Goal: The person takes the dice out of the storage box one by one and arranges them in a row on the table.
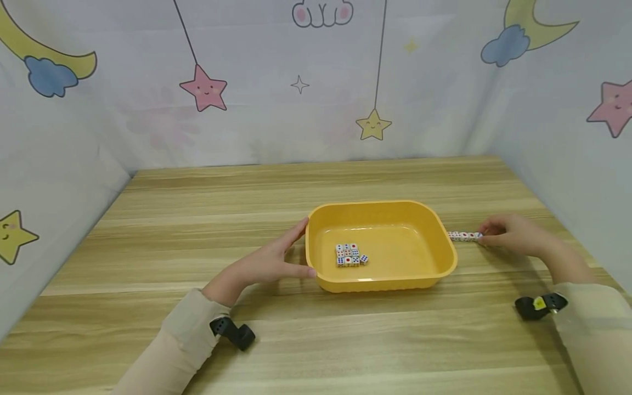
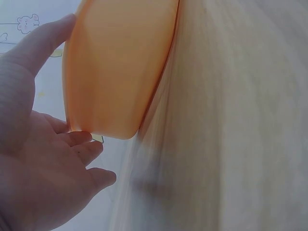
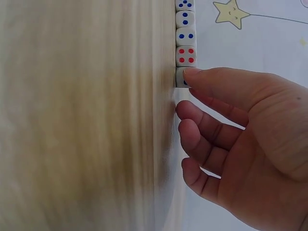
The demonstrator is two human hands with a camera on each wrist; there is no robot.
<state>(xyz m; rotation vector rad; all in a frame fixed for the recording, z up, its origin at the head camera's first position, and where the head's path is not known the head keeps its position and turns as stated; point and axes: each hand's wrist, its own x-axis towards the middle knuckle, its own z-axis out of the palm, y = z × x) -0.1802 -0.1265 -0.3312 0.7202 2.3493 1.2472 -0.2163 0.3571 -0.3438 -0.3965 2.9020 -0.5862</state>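
A yellow plastic tray (image 1: pixel 382 284) sits on the table. My left hand (image 1: pixel 266 263) is spread against its left end, thumb at the near corner and fingertips at the far one; the left wrist view shows the fingers fairly straight along the tray's outer wall. Inside the tray, several white dice (image 1: pixel 348 254) lie in a block of three rows, with one more die (image 1: pixel 364 259) at its right corner. To the right of the tray runs a straight row of dice (image 3: pixel 186 36). At the row's right end, my right hand (image 1: pixel 515 235) pinches the last die (image 3: pixel 180 77) between thumb and forefinger, other fingers loosely curled.
The wood-grain table (image 1: pixel 197 219) stretches out around the tray. White cloth (image 1: pixel 257 126) printed with stars and moons hangs behind and along both sides. A black wrist camera (image 1: pixel 232 332) is strapped to the left sleeve, another camera (image 1: pixel 540 305) to the right one.
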